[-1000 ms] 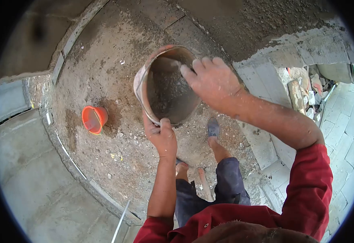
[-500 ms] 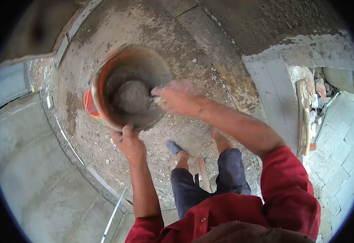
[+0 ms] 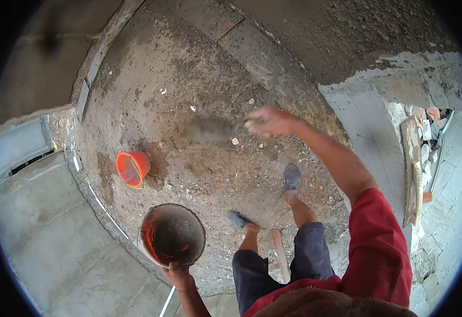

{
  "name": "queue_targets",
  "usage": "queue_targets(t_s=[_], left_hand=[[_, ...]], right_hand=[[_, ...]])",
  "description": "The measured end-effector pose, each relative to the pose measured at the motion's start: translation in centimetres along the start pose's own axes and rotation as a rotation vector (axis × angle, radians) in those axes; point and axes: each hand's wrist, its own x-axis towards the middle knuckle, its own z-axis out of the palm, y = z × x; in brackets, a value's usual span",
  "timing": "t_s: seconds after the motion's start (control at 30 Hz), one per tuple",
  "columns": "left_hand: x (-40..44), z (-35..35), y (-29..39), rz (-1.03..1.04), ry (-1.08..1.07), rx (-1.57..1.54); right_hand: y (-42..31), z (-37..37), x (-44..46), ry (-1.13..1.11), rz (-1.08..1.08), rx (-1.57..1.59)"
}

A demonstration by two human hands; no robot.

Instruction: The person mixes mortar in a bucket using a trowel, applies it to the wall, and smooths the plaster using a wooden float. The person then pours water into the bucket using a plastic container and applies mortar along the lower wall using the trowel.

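My left hand is closed on the near rim of a mortar-stained orange bucket, tilted so its dark, coated inside shows. Out in front, my right hand grips the handle of a trowel. The trowel's blade points left above the dirt floor, smeared by motion, and looks grey; whether mortar lies on it I cannot tell. A smaller orange bucket with a greyish inside stands on the ground, apart from both hands.
Rough dirt floor with scattered stone chips lies around my feet. A wooden-handled tool rests between my legs. Grey walls flank both sides, with a wooden plank and rubble at the right. A thin white strip runs along the left.
The large bucket has moved toward me, down in view, in my left hand. My right hand has come out of it with the trowel and swung forward, uncovering the small bucket.
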Motion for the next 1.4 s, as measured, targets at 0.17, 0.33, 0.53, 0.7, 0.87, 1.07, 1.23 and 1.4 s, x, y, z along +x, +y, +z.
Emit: queue_targets(t_s=[0.17, 0.33, 0.53, 0.7, 0.87, 1.07, 1.23, 1.4], left_hand=[[-1.4, 3.7, -0.4, -0.079, -0.108, -0.04], [-2.5, 9.6, 1.4, -0.015, -0.398, -0.162], [-9.6, 16.3, 9.5, 0.24, -0.679, -0.134], [-10.0, 15.5, 14.0, 0.335, -0.661, -0.173], [-11.5, 13.5, 18.7, 0.58, -0.604, -0.239], [-13.4, 8.5, 22.1, 0.726, -0.533, -0.169], [-14.4, 3.4, 24.7, 0.772, -0.517, -0.194], [-16.9, 0.2, 26.5, 0.905, -0.473, -0.187]], right_hand=[[-9.2, -11.2, -20.5, 0.845, -0.095, -0.361], [-18.5, 0.4, -25.8, 0.593, -0.11, -0.7], [-20.7, 12.0, -17.2, 0.49, -0.229, -1.163], [-29.0, 16.0, -19.4, 0.436, -0.348, -1.293], [-32.5, 18.1, -20.1, 0.329, -0.089, -1.35], [-37.2, 23.1, -22.1, 0.484, -0.273, -1.396], [-45.2, 22.3, -27.7, 0.843, -0.661, -1.647], [-45.0, 22.3, -27.0, 0.479, -0.074, -1.438]])
